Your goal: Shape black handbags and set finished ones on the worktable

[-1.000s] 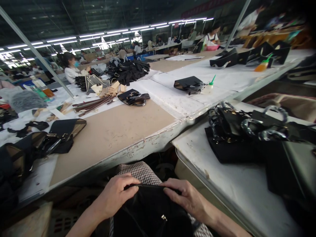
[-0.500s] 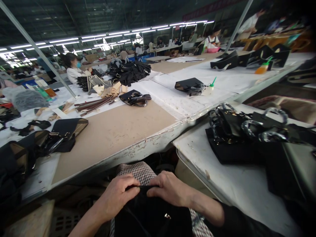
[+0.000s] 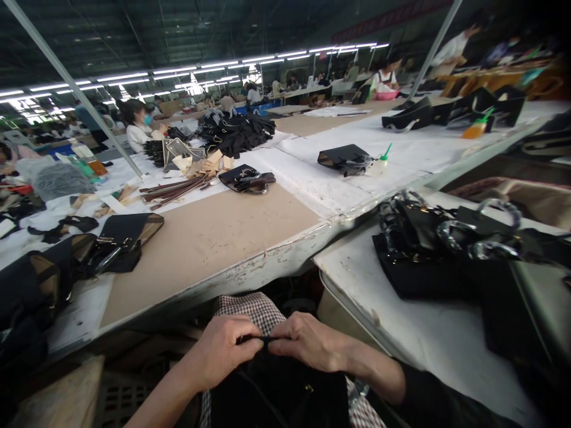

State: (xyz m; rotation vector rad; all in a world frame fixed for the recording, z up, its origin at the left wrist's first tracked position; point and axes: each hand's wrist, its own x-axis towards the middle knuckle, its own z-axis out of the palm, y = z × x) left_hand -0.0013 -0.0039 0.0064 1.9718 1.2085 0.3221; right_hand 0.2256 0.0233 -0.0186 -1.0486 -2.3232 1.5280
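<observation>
A black bag rests on my lap, over checked fabric, at the bottom middle of the view. My left hand is closed on the bag's top edge, fingers curled over it. My right hand is closed on the same edge, and its fingertips meet those of the left hand. A small metal fitting shows on the bag's front below my hands.
A long worktable with a tan board runs ahead, with black bags at left and a dark bag further back. A white side table at right holds black bags with ring handles. Other people work far back.
My right hand has slid left along the bag's top edge until it meets the left hand. The view has tilted slightly.
</observation>
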